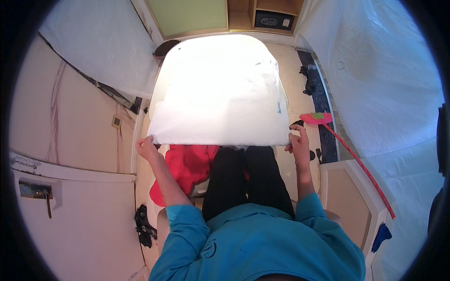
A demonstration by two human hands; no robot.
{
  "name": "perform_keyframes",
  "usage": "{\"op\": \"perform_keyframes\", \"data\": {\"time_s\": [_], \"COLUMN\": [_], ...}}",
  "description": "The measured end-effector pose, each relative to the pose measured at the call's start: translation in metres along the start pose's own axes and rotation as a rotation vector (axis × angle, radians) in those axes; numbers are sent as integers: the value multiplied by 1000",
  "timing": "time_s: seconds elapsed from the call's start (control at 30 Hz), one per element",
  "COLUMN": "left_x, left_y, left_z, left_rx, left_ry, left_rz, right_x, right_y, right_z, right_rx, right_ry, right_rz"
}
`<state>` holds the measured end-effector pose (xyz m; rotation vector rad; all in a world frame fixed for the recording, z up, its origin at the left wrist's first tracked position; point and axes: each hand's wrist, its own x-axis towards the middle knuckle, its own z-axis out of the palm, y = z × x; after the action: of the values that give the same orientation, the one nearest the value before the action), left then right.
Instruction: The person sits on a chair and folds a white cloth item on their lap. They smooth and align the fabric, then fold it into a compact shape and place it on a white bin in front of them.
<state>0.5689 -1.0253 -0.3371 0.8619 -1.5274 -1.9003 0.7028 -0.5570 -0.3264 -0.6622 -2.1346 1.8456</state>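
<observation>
A white cloth [218, 123] lies spread over a white table [159, 92], and its near edge reaches out above my lap. It bears a small green mark by the right edge and a small tag farther up. Strong light washes out its far part, so folds there are hard to see. My left hand [147, 147] pinches the near left corner. At the near right corner, my right hand [299, 143] grips the cloth low down, with its index finger raised and bent. Between the hands the near edge runs nearly straight.
Red fabric [182, 168] hangs by my left leg. A red-handled broom [362, 161] leans at the right, near plastic sheeting [379, 80]. A door [81, 214] stands at the left. Behind the table are a dark bin [166, 48] and a shelf with a safe [273, 21].
</observation>
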Motion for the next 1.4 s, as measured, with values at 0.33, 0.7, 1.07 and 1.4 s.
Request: {"op": "perform_keyframes", "data": {"time_s": [0.33, 0.7, 1.07, 1.4], "left_x": [-7, 21, 14, 23], "left_y": [2, 13, 4, -3], "left_z": [23, 24, 45, 35], "left_rx": [-21, -97, -95, -95], "left_ry": [-55, -83, -116, -52], "left_rz": [27, 5, -105, -53], "right_x": [1, 22, -34, -52], "right_y": [12, 14, -8, -6], "right_z": [-18, -26, -7, 10], "right_rx": [-61, -289, -562, -834], "right_ry": [-91, -163, -334, -192], "right_rz": [-127, -242, -257, -381]}}
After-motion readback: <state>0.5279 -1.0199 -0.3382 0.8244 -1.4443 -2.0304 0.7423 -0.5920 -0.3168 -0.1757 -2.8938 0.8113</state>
